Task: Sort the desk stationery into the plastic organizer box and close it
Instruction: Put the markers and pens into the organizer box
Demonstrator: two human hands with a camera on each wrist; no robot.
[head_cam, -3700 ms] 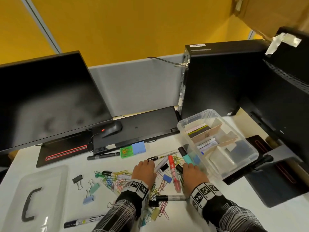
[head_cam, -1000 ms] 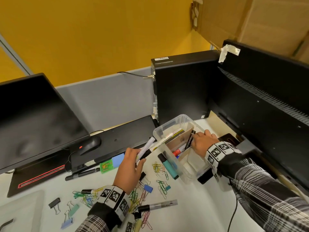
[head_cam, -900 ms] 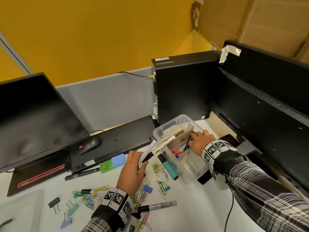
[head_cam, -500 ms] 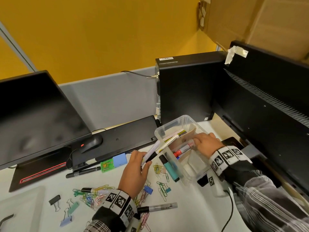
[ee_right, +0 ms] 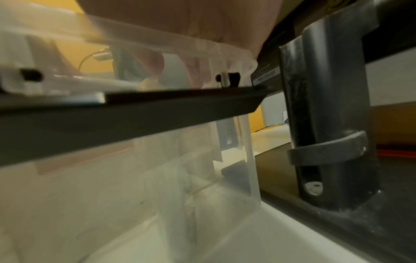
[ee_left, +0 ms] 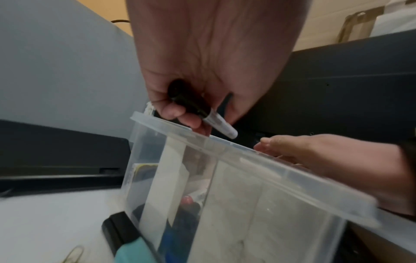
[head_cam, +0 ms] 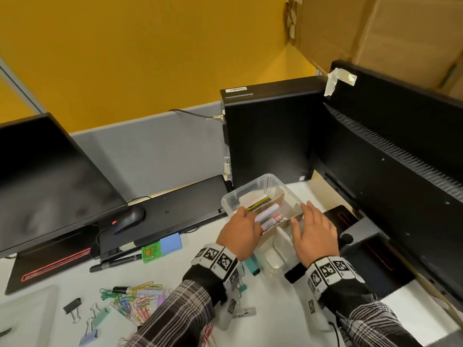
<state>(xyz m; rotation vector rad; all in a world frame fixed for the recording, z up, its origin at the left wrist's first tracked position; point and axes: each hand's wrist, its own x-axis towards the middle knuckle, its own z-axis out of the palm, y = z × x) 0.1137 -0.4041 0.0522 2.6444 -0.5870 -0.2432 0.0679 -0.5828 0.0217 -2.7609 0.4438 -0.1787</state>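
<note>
The clear plastic organizer box (head_cam: 269,182) stands open on the desk, split by cardboard dividers (head_cam: 281,199). My left hand (head_cam: 248,216) reaches over its near-left rim and grips a marker (ee_left: 216,121) by the black cap, white barrel pointing into the box. In the left wrist view that hand (ee_left: 191,115) hovers just above the box rim (ee_left: 225,144). A red-capped marker (head_cam: 269,224) lies in the same compartment. My right hand (head_cam: 302,214) is spread flat over the box's right side and holds nothing. The right wrist view is blurred, showing only the box wall (ee_right: 157,178).
Coloured paper clips (head_cam: 135,301), binder clips (head_cam: 72,309), a teal highlighter (head_cam: 251,265), a black pen (head_cam: 115,261) and sticky notes (head_cam: 171,242) lie on the desk. The box lid (head_cam: 25,316) is at lower left. A keyboard (head_cam: 162,216), PC tower (head_cam: 268,134) and monitor (head_cam: 388,171) hem the box in.
My left hand has carried the marker right, from above the desk to over the box. My right hand has let go of the pen it set in the box and has flattened.
</note>
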